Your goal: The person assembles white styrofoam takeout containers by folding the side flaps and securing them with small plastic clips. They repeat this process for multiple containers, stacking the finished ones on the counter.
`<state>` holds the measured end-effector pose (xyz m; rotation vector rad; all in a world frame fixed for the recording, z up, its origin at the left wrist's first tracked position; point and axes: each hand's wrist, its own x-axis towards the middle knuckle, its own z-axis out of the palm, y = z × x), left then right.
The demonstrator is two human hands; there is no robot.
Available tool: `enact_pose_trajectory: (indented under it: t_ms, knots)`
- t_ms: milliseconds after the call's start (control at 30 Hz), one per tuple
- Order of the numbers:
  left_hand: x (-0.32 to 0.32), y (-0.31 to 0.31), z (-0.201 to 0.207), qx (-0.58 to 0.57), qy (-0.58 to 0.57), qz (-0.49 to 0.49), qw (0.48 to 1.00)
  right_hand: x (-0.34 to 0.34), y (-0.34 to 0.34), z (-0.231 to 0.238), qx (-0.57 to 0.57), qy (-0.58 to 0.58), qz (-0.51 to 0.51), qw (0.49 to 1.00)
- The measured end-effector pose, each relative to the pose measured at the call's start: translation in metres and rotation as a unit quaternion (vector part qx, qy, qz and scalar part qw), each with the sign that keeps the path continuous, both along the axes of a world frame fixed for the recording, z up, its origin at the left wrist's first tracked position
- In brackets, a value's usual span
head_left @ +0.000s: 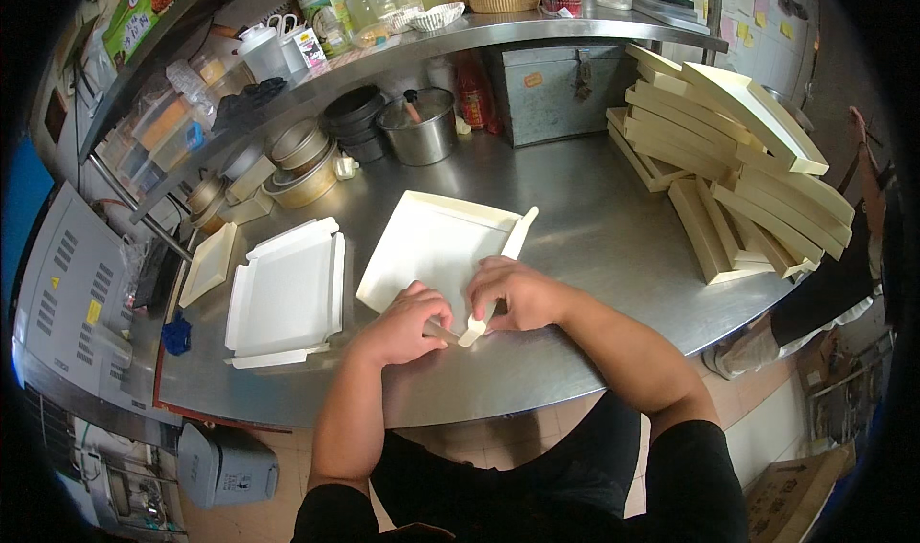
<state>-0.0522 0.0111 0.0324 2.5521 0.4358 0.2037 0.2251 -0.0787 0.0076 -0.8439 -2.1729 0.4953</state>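
A cream cardboard tray (436,246) lies in front of me on the steel table. Its far and left walls stand up, while the right side flap sticks out at the far right corner. Near the close right corner, my left hand (410,324) is closed with its fingers on the tray's front edge. My right hand (513,294) pinches the right side flap at that same corner, where a short folded tab (471,332) shows between the hands. My palms hide part of the front and right walls. Left of the tray lies a partly unfolded white cardboard blank (287,294).
Folded cardboard trays (728,160) are piled at the right of the steel table (565,188). Behind stand a grey metal box (556,92), a steel pot (419,126) and round pans (300,147). A shelf (537,30) overhangs the back. A grey bin (227,466) stands below left.
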Motion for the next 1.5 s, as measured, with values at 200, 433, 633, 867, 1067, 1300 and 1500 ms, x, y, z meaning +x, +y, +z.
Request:
enact_pose_trajectory:
  t_ms: [200,433,633,867,1067,1300,1500]
  knots:
    - [0.004,-0.004,-0.005,-0.101,-0.091,0.064,0.989,0.013,0.004,-0.006,-0.039,0.037,0.004,0.999]
    - [0.006,-0.003,-0.01,-0.07,-0.121,0.055,0.989,0.015,0.0,-0.007,-0.089,0.043,-0.015,0.995]
    - [0.016,-0.011,-0.012,-0.049,-0.108,0.034,0.992,0.012,-0.002,-0.008,-0.105,0.01,-0.004,0.994]
    - [0.02,-0.016,-0.018,-0.15,-0.084,0.067,0.983,0.005,0.005,-0.015,-0.095,-0.05,0.001,0.994]
    - [0.029,-0.012,-0.016,0.074,-0.127,-0.035,0.989,0.002,0.007,-0.018,-0.107,-0.055,-0.013,0.993]
    - [0.027,-0.017,-0.011,0.033,-0.113,-0.015,0.993,0.01,0.013,-0.023,-0.137,-0.047,0.015,0.989]
    - [0.025,-0.012,-0.009,0.001,-0.062,-0.037,0.997,0.001,0.006,-0.013,-0.154,-0.065,-0.042,0.985]
